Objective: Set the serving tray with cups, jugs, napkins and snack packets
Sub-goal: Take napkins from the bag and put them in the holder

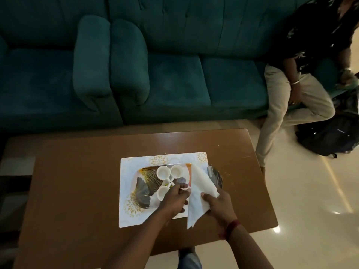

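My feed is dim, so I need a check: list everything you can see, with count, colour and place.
table: one, brown, in front of the sofa
mat: one, white with gold print, mid table
tray: one, leaf pattern, on the mat
cups: three, white, on the tray
napkin: one, white, over the tray's right side
sofa: teal, behind the table
seated person: one, right end of sofa
bag: one, dark, on the floor at right
left hand: over the tray by the cups
right hand: gripping the napkin
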